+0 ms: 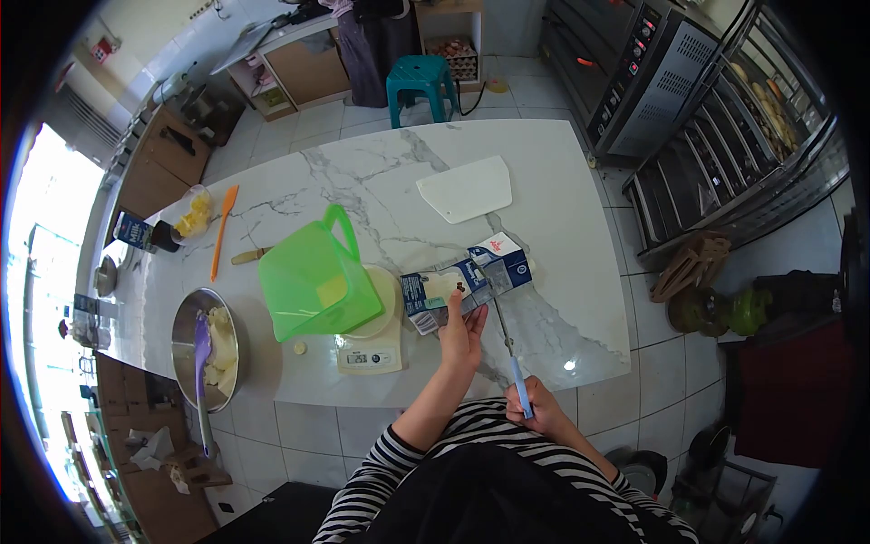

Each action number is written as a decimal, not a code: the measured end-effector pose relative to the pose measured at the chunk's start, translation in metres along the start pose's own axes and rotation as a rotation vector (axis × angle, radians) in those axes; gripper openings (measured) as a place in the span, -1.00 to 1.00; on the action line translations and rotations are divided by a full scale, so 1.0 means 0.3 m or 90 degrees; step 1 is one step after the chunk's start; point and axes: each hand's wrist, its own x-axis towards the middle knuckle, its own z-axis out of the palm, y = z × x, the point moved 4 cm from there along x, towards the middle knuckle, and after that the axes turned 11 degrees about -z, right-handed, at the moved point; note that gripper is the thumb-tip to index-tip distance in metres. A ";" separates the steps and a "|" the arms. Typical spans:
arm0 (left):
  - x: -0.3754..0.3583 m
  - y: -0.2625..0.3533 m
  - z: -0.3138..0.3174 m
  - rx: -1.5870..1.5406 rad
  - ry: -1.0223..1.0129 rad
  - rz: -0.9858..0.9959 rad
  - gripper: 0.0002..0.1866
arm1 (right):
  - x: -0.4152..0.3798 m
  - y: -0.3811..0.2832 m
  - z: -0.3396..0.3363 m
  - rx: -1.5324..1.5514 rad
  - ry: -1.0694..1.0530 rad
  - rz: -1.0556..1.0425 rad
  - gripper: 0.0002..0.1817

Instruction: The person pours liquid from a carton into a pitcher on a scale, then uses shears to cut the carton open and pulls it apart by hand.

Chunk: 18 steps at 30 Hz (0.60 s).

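Note:
My left hand (462, 335) is closed on a blue-and-white carton (430, 297) lying on the marble table, thumb on its upper face. The carton is cut open, and its top end (505, 263) is bent away to the right. In my closed right hand (536, 406) is the blue handle of a knife (516, 376). Its thin metal blade points away from me and reaches the gap between the carton's two parts. Just left of the carton, a green plastic jug (308, 281) stands tilted-looking on a white digital scale (370, 356).
A metal bowl (178, 313) with pale creamy mixture and a purple spatula (201, 354) sits at the left edge. Farther back lie an orange spatula (223, 231), a tub of yellow pieces (192, 214) and a white scraper (467, 189). A teal stool (422, 82) stands beyond the table (362, 172).

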 end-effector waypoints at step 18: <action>0.071 -0.060 -0.022 0.080 -0.063 -0.069 -0.87 | -0.021 0.006 -0.038 -0.092 -0.075 0.018 -0.56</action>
